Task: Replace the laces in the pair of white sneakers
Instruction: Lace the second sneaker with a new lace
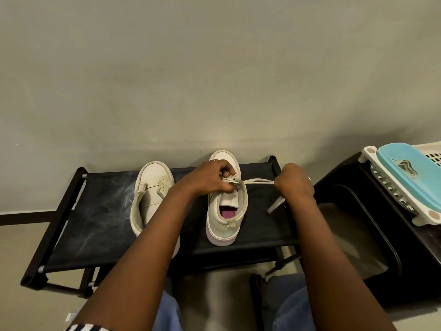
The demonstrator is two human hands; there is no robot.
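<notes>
Two white sneakers stand on a black fabric shoe rack (100, 211). The left sneaker (149, 194) has no lace and lies partly under my left forearm. The right sneaker (226, 211) has a pink insole. My left hand (210, 179) pinches at its eyelets over the tongue. A white lace (257, 181) runs taut from the eyelets to my right hand (294, 182), which grips it in a fist to the right of the shoe. The lace's free end (275, 205) hangs below that fist.
A plain wall rises right behind the rack. A black container (353, 235) sits to the right. On it rests a white slatted basket (391, 189) with a blue lid (410, 173). My knees in blue jeans (288, 306) are at the bottom edge.
</notes>
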